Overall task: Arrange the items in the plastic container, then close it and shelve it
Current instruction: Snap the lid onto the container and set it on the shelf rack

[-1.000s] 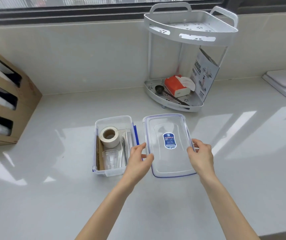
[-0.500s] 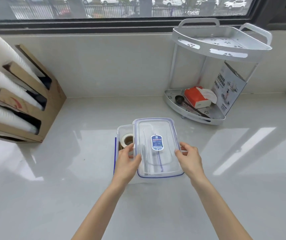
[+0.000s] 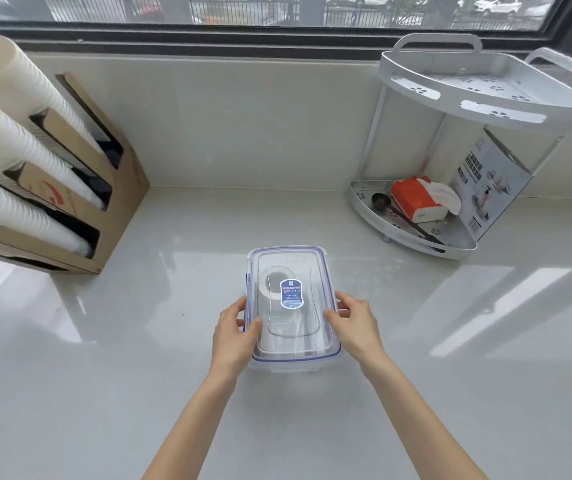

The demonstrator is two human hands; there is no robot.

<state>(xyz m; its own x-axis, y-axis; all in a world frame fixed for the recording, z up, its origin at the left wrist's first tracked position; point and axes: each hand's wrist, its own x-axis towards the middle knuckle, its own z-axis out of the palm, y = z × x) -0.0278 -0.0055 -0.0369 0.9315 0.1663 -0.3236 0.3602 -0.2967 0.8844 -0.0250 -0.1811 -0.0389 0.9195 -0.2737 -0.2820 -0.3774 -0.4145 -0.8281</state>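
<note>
Head view: lid [image 3: 291,299] sits on container [image 3: 295,366], squared to rim, ready for clasps. My left hand [image 3: 234,336] pinches lid's left edge, thumb on top; right hand [image 3: 355,325] pinches right edge likewise, keeping lid aligned. Container on table [image 3: 173,306], near-left of rack [image 3: 451,168], well apart. Long axis runs away from me toward window; label upright. Tape roll [image 3: 270,284] visible inside.
</note>
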